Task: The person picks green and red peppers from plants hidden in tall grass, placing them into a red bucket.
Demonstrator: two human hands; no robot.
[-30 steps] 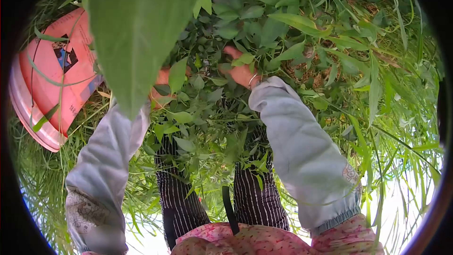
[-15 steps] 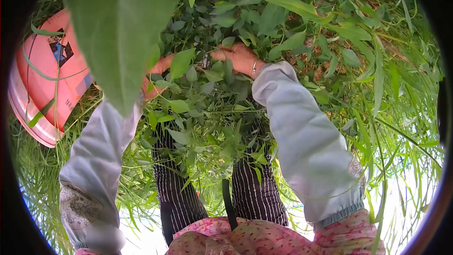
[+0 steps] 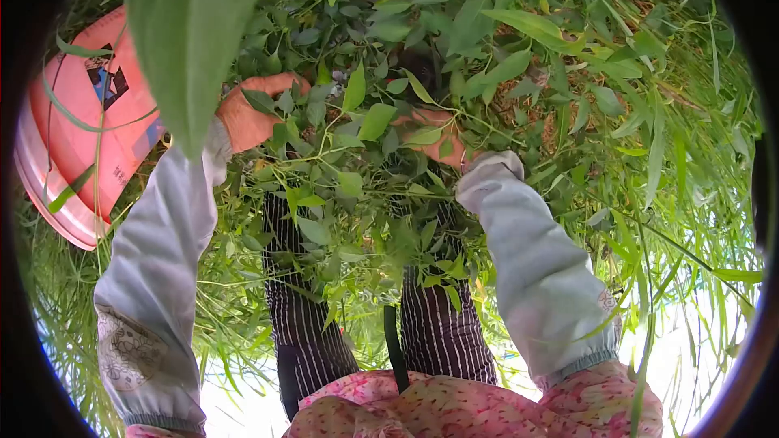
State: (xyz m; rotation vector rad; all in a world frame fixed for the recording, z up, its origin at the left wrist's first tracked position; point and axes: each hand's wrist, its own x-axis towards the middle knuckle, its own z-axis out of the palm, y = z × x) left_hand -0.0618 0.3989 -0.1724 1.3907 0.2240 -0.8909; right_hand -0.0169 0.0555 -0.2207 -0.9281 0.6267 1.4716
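Note:
Leafy green stems (image 3: 349, 146) fill the middle of the view, in front of my legs. At their left side is my left hand (image 3: 258, 112), its back showing and its fingertips lost behind leaves. My right hand (image 3: 438, 134) is among the foliage to the right of centre, mostly covered by leaves. What either hand holds, if anything, is hidden. Pale sleeves (image 3: 540, 264) cover both forearms.
A pink bucket (image 3: 85, 126) lies tilted in the grass at the left. One large blurred leaf (image 3: 191, 32) hangs close to the camera at upper left. Long grass (image 3: 690, 186) stands at the right.
My left hand has come out from behind the large leaf and shows more. My right hand has moved right and lower, deeper behind leaves. Stems between the hands have shifted.

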